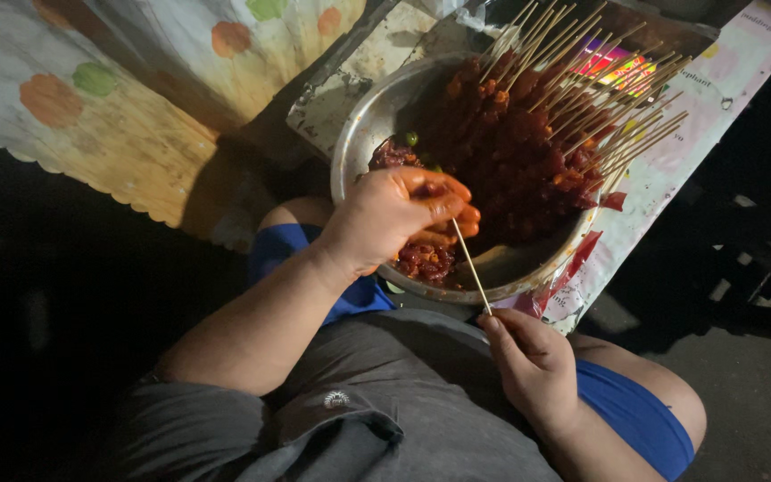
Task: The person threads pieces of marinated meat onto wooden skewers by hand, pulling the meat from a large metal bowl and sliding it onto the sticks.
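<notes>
Left hand [399,214] pinches glossy red meat [439,192] over a dented round metal bowl [359,134]; right hand [533,361] grips a thin wooden skewer [471,263] at the bowl's near rim.

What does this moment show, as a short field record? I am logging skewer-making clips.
left hand: left hand over the metal bowl, fingertips pinching marinated meat at the upper end of a skewer
right hand: right hand grips the lower end of the bamboo skewer
bowl contents: loaded meat skewers piled with sticks fanning to the upper right; loose red meat pieces near the front rim
surface: bowl rests on a printed sheet
nearby: patterned cloth at upper left
</notes>
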